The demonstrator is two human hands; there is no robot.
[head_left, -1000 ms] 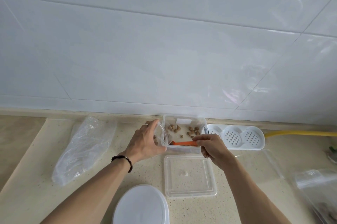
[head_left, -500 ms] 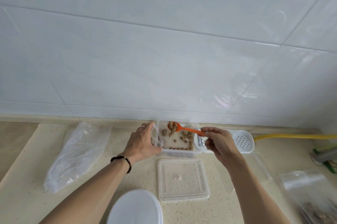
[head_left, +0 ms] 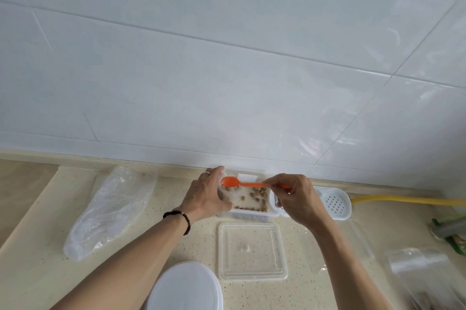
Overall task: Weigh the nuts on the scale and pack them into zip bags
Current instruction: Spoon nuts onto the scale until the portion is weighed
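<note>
Against the tiled wall, on the desk: a clear plastic container, shallow, with a thin scatter of brown nuts over its pale bottom, thickest toward the right-hand fingers. Left hand wrapped around the container's left end, thumb on the near side, ring visible on one of the fingers, dark bead bracelet at the wrist; forearm stretched in from the lower left. Orange spoon held level above the nuts, bowl just beside the left fingers and showing no nuts. Right hand curled, pinching the spoon's handle between thumb and fingertips, knuckles up, over the container's right end. Nearer than both hands: a clear square lid, flat on the desk.
</note>
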